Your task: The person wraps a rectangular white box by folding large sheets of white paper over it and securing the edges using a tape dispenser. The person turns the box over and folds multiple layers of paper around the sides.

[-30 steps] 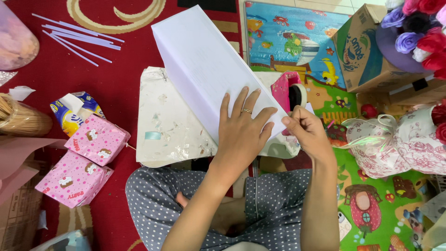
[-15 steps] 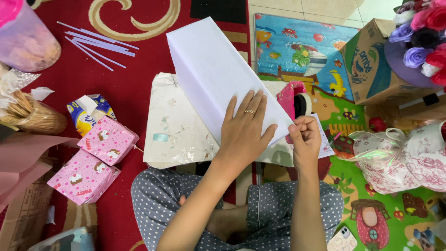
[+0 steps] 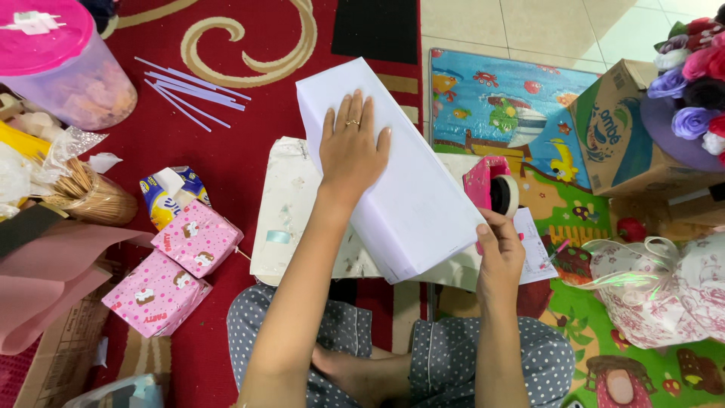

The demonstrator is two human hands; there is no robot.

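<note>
A long box wrapped in white paper point(image 3: 411, 196) lies slantwise on a pale, stained board point(image 3: 283, 227) over my lap. My left hand point(image 3: 351, 147), with a ring on one finger, presses flat on the far half of the box, fingers spread. My right hand point(image 3: 498, 253) pinches the box's near right edge with fingers closed on the paper. Just beyond it stands a pink tape dispenser point(image 3: 491, 189) with a roll of clear tape.
Two pink gift boxes point(image 3: 177, 268) and a yellow-blue carton point(image 3: 170, 193) lie at the left on the red carpet. A pink-lidded tub point(image 3: 64, 64), thin white sticks point(image 3: 192, 91), a cardboard box point(image 3: 630, 132), fabric flowers point(image 3: 691, 68) and a ribboned wrapped bundle point(image 3: 664, 291) surround me.
My left hand slid up the box from its near end to its far half. My right hand stayed at the near right edge. The view shifted slightly.
</note>
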